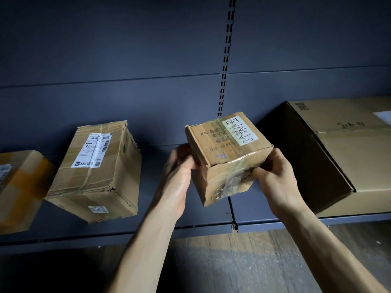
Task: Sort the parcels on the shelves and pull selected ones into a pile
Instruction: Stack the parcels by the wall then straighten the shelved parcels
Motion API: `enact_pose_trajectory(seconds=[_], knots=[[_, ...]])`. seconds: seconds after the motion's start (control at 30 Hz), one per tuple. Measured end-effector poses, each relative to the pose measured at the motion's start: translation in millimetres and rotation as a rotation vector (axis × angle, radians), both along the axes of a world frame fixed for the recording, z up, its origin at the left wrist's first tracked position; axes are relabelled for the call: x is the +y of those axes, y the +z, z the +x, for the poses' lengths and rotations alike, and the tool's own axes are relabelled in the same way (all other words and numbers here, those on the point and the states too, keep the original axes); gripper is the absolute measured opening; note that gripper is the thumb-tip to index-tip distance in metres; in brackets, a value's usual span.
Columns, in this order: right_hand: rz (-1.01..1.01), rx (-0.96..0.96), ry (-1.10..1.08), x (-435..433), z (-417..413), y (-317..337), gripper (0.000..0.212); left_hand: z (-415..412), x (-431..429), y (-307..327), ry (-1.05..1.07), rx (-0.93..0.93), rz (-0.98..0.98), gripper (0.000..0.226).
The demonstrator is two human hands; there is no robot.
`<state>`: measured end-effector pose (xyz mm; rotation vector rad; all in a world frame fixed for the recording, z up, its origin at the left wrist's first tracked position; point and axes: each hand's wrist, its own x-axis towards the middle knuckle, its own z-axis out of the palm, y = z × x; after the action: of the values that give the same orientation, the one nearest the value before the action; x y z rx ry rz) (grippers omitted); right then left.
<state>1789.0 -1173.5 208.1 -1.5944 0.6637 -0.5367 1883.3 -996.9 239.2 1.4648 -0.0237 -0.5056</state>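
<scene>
At the far left edge of the shelf (203, 218) sits a box with yellow tape (19, 187). Just right of it lies a taped box with a shipping label (95, 172). The left hand (179, 176) and right hand (277, 180) grip a small box (226, 157) from either side, tilted, above the shelf's near edge. A big box (349, 157) rests on the right.

small parcel (227, 157): brown cardboard, white handwritten label
taped parcel (95, 172): brown, white barcode label
shelf (190, 216): dark blue-grey
</scene>
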Motion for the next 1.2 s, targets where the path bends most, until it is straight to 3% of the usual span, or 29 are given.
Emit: enact_pose_trajectory(seconds=[0.13,0.23,0.3,0.5,0.67,0.77,0.83,0.9,1.03,1.13,1.2], knots=[[0.140,-0.021,-0.055,2,5,6,0.034,-1,9,3,-0.020,-0.139,0.131,0.033],[0.207,0.037,-0.050,4,5,0,0.029,-7,13,9,-0.053,-0.079,0.193,0.045],[0.247,0.093,-0.049,5,2,-1,0.031,-10,14,11,-0.052,-0.002,0.167,0.050],[0.292,0.135,0.123,2,-9,6,0.036,-8,7,18,-0.049,-0.013,-0.031,0.029],[0.318,0.198,0.296,8,-13,8,0.032,-9,3,11,-0.055,-0.061,0.086,0.037],[0.345,0.195,0.335,9,-17,11,0.027,-14,0,15,-0.046,-0.006,0.042,0.050],[0.342,0.186,0.346,9,-18,13,0.032,-17,-1,14,0.011,-0.004,0.073,0.037],[0.319,0.196,0.341,7,-19,15,0.037,-15,1,11,0.004,-0.073,0.144,0.005],[0.278,0.217,0.296,6,-19,14,0.041,-13,9,10,-0.114,-0.131,0.218,0.025],[0.286,0.170,0.231,6,-16,14,0.043,-12,12,10,-0.129,-0.101,0.164,0.026],[0.321,0.140,0.226,4,-15,17,0.043,-11,14,9,-0.126,-0.100,0.159,0.043]])
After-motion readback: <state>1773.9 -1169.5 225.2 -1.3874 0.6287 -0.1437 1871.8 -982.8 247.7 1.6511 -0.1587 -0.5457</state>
